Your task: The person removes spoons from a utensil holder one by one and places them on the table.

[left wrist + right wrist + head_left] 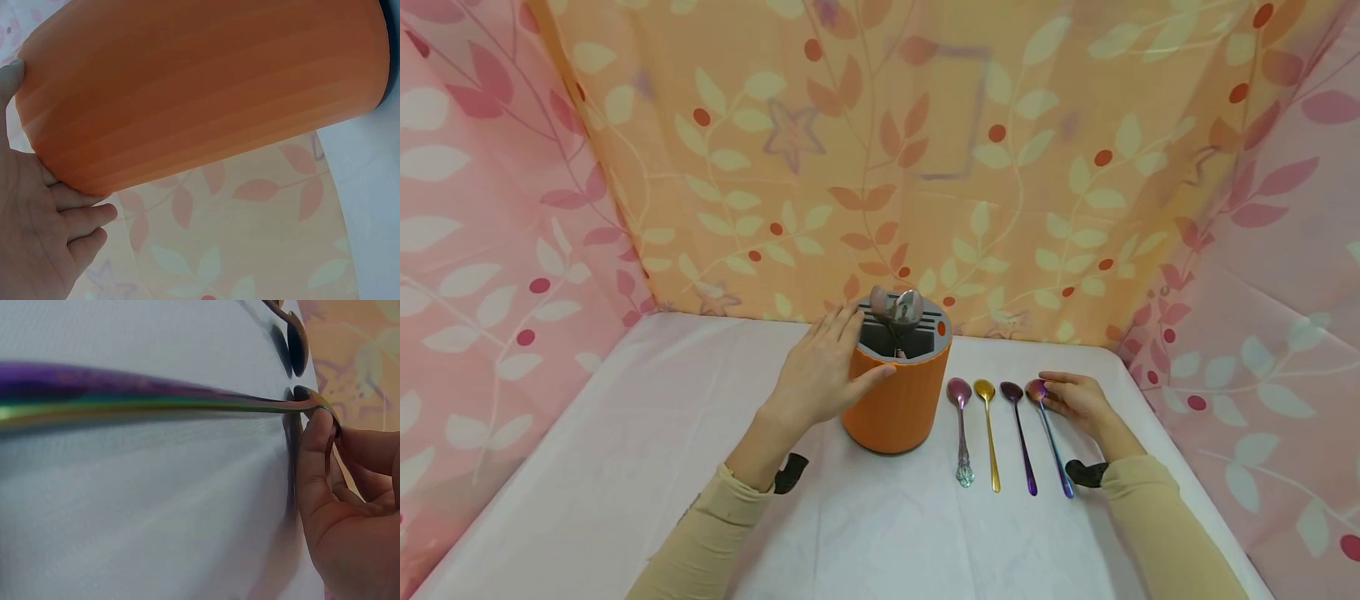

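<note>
An orange utensil holder (895, 408) with a grey slotted top stands upright on the table. Against its upper left side rests my left hand (818, 367), fingers straight and thumb along the front rim; the left wrist view shows the thumb and fingers touching the orange wall (206, 94). My right hand (1078, 402) pinches the bowl of a rainbow-coloured spoon (1055, 442), at the right end of a row. In the right wrist view its long handle (156, 397) runs left from the fingertips. Beside it lie a dark purple spoon (1022, 433), a gold spoon (990, 433) and a pink spoon with an ornate handle (962, 433).
Shiny spoon bowls (908, 308) stick up from the holder's top. A white cloth (865, 525) covers the table. Patterned orange fabric (865, 150) hangs behind, with pink leaf-print fabric (482, 217) at both sides.
</note>
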`<move>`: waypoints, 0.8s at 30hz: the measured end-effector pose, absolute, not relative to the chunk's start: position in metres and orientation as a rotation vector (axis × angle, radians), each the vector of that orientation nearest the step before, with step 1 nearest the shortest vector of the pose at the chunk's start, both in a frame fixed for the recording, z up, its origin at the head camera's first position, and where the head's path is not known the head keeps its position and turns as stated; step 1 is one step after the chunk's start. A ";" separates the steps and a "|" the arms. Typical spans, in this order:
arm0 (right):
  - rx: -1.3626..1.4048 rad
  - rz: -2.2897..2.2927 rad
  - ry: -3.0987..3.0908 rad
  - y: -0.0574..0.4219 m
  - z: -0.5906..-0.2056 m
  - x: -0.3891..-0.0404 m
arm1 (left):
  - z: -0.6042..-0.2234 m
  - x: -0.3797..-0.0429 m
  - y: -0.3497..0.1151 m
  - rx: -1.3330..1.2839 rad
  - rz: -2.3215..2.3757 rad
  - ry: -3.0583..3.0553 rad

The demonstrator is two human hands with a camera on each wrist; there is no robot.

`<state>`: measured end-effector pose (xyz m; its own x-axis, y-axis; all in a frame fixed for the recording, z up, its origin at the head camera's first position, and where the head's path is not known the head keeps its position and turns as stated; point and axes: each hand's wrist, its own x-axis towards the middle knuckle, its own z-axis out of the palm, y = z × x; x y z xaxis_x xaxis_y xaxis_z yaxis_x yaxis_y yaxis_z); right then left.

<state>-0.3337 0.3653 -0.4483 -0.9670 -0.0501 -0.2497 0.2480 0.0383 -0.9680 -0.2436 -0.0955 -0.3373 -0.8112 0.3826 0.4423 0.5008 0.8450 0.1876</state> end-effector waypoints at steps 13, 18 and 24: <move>0.287 -1.867 2.405 0.368 -0.460 -0.334 | -0.338 -0.243 -0.095 -0.652 -0.422 -2.622; 0.289 -1.867 2.450 0.370 -0.460 -0.331 | -0.338 -0.243 -0.095 -0.658 -0.427 -2.624; 0.239 -1.861 2.443 0.373 -0.453 -0.323 | -0.338 -0.243 -0.095 -0.660 -0.419 -2.623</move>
